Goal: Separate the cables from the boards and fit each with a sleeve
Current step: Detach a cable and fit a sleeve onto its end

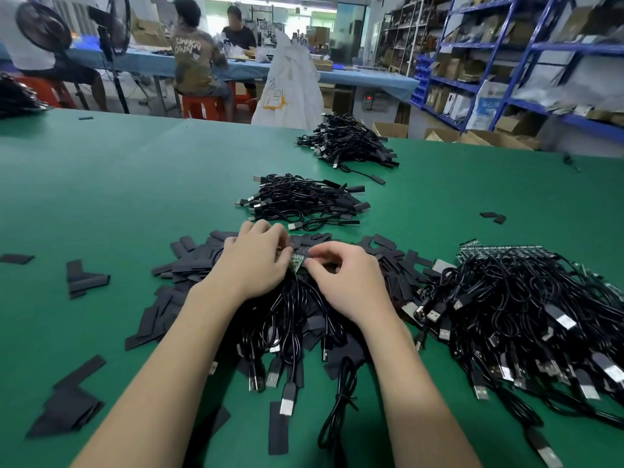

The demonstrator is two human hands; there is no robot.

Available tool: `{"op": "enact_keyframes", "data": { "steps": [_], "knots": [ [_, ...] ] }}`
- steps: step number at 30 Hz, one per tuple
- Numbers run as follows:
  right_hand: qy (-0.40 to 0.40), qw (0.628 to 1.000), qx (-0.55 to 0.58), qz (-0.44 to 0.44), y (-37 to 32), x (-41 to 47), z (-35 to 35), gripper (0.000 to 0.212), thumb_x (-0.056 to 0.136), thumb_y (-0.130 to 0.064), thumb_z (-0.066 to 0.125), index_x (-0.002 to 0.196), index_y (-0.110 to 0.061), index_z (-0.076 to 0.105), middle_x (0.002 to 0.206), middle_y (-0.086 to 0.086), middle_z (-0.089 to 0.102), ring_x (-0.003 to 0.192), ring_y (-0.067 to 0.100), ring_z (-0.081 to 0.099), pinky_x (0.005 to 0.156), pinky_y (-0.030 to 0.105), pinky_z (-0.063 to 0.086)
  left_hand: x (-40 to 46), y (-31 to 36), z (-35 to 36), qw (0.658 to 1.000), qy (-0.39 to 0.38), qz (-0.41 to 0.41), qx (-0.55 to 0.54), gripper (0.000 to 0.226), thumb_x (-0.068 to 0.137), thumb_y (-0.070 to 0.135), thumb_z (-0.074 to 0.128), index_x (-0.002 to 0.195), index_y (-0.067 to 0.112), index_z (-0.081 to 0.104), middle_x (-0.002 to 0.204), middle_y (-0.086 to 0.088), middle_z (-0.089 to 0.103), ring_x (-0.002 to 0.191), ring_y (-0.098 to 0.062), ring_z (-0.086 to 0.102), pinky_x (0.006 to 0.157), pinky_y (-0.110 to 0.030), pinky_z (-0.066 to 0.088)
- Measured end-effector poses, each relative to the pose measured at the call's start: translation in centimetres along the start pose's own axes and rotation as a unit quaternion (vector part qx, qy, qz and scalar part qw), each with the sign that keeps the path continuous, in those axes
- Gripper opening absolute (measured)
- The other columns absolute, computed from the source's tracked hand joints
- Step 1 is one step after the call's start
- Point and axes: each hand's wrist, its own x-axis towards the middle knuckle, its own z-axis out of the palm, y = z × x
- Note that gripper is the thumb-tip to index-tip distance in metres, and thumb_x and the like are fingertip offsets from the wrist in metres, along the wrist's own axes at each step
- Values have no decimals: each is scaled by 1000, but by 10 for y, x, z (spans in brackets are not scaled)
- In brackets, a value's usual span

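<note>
Beside both hands (260, 261) (344, 282), cable heaps (526, 298).

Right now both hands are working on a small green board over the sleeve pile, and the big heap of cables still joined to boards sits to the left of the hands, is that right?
Not quite. The heap of cables still on boards lies to the right of the hands, as the head view shows. The left hand and right hand do meet at the small green board over the sleeve pile.

Four cable heaps (526, 315), one sleeve pile (189, 268), two hands (256, 261).
</note>
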Motion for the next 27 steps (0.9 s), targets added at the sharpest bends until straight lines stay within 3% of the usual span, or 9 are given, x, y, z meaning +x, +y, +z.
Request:
{"op": "enact_keyframes", "data": {
  "steps": [3, 7, 11, 13, 15, 17, 20, 23, 27],
  "knots": [
    [3, 1000, -10, -8, -4, -2, 3, 18, 89, -44, 71, 103, -33, 75, 81, -24, 71, 101, 8, 65, 93, 34, 53, -1, 5, -1, 1000, 14, 1, -20, 15, 103, 37, 43, 106, 24, 50, 113, 0, 57, 117, -24, 43, 96, -45, 39],
    [20, 999, 48, 10, -7, -2, 5, 8, 84, -42, 77, 84, -34, 76, 73, -20, 73, 77, -3, 67, 80, 28, 56, 0, 10, -1, 999, 33, 3, -12, 27, 107, 37, 35, 108, 25, 58, 114, 1, 55, 120, -23, 42, 101, -46, 32],
    [3, 991, 132, 33, -12, -3, 3, 11, 80, -38, 83, 75, -32, 74, 68, -16, 73, 63, -5, 64, 65, 18, 48, -1, 13, -2, 995, 102, 15, -15, 37, 106, 41, 36, 85, 26, 62, 100, 6, 57, 113, -20, 46, 104, -46, 26],
    [-7, 980, 193, 45, -15, -4, 3, 11, 79, -29, 86, 76, -27, 76, 70, -8, 76, 66, 0, 67, 68, 19, 51, 0, 13, -3, 988, 147, 25, -36, 48, 106, 45, 37, 75, 22, 65, 90, 7, 59, 108, -18, 49, 102, -40, 22],
    [-24, 966, 250, 65, -19, -6, 1, 10, 78, -23, 88, 80, -21, 78, 76, -1, 78, 75, 10, 74, 78, 28, 60, 2, 12, -4, 984, 159, 32, -79, 54, 105, 48, 39, 67, 20, 64, 83, 6, 61, 104, -16, 51, 96, -34, 19],
    [-42, 953, 291, 75, -21, -8, 0, 11, 78, -19, 87, 84, -14, 80, 79, 3, 79, 79, 16, 76, 84, 32, 60, 2, 12, -3, 979, 162, 39, -114, 57, 105, 47, 39, 62, 18, 63, 77, 5, 63, 96, -15, 53, 95, -35, 21],
    [-60, 933, 344, 82, -22, -8, -4, 9, 79, -13, 86, 84, -11, 79, 75, 1, 78, 70, 7, 71, 73, 18, 56, 0, 12, 0, 973, 177, 52, -138, 62, 107, 44, 39, 59, 13, 61, 70, 2, 64, 87, -17, 56, 100, -40, 27],
    [-74, 923, 366, 91, -21, -9, -5, 8, 79, -11, 85, 85, -9, 79, 75, -1, 77, 70, 4, 70, 70, 13, 52, 0, 14, 2, 973, 177, 63, -131, 63, 107, 41, 35, 59, 9, 61, 66, 0, 65, 82, -17, 57, 97, -37, 26],
    [-107, 898, 413, 110, -20, -9, -5, 14, 80, -13, 83, 93, -7, 80, 95, 9, 78, 89, 14, 71, 94, 28, 54, -2, 14, 1, 951, 166, 55, -254, 65, 109, 33, 40, 47, 16, 45, 50, 1, 51, 61, -13, 50, 80, -38, 39]
  ]
}}
